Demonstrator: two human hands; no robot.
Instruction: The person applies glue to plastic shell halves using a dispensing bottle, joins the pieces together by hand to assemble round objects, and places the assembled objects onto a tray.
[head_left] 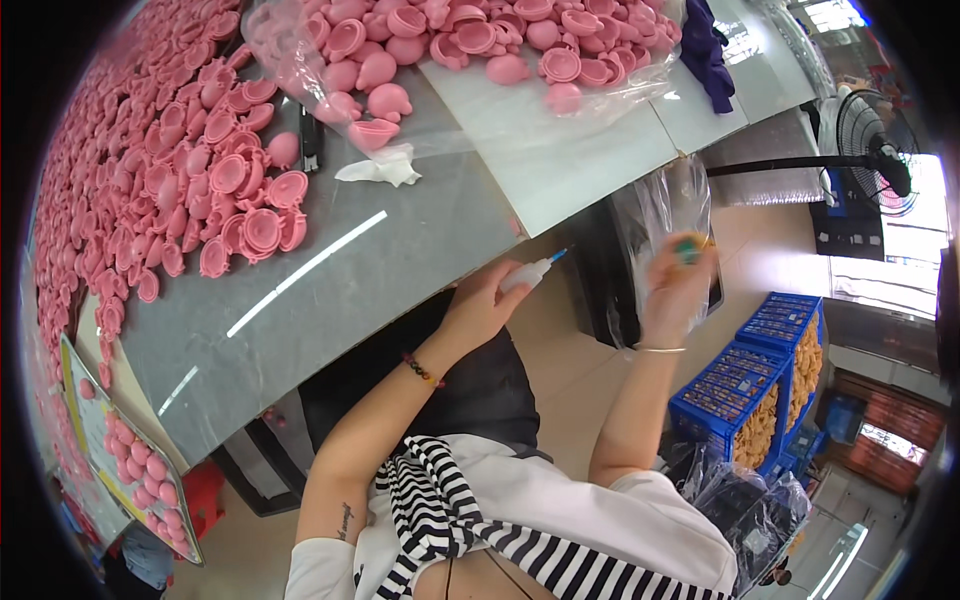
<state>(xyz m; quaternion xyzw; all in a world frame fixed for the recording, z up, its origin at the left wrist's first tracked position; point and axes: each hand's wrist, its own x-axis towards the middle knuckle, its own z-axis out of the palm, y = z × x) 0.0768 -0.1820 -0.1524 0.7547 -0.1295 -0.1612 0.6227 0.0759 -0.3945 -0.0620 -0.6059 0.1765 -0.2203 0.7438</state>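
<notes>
In my left hand [482, 305] is a small white squeeze bottle [527, 275] with a thin blue needle tip, held past the table's edge. The fingers are closed around it, and the tip points up to the right. My right hand [672, 300] is raised further right, blurred by motion. Its fingers are closed on a small orange and green object [688, 250] whose kind I cannot make out. Behind that hand hangs a clear plastic bag [640, 215]. Many pink hollow plastic pieces [262, 232] lie heaped on the grey table [350, 290], left of my left hand.
More pink parts [475, 38] sit on clear plastic sheeting at the back. A black-handled tool [309, 140] and a crumpled white tissue [380, 167] lie near them. Blue crates [725, 385] of tan pieces stand at right, below a black fan [880, 160]. A tray of pink pieces [145, 470] is lower left.
</notes>
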